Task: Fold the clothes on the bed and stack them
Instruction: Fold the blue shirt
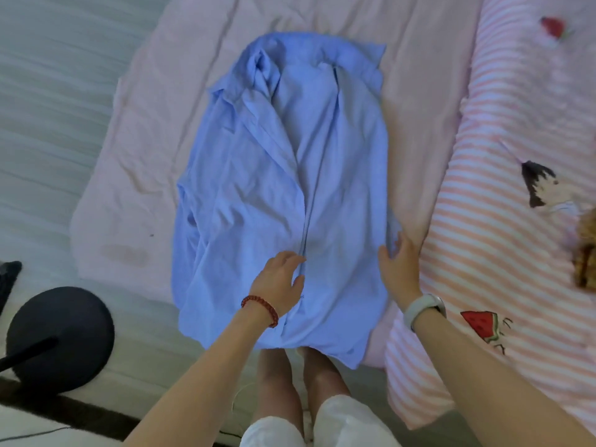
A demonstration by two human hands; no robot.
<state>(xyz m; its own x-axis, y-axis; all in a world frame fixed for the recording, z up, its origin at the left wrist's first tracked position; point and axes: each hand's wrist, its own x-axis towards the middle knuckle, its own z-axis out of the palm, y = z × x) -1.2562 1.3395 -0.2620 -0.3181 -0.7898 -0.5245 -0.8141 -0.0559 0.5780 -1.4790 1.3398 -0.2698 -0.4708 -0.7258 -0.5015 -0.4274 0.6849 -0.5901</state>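
The light blue thin cotton garment (280, 188), limp and crease-prone, lies lengthwise on the pink bedsheet (135, 162); left hand (280, 282) rests on it with relaxed fingers, right hand (398, 269) apparently pinches its right edge, the best hold.

Pink-sheeted bed (135, 130) bearing a rumpled blue garment (283, 188) beside a pink-striped quilt (503, 240).
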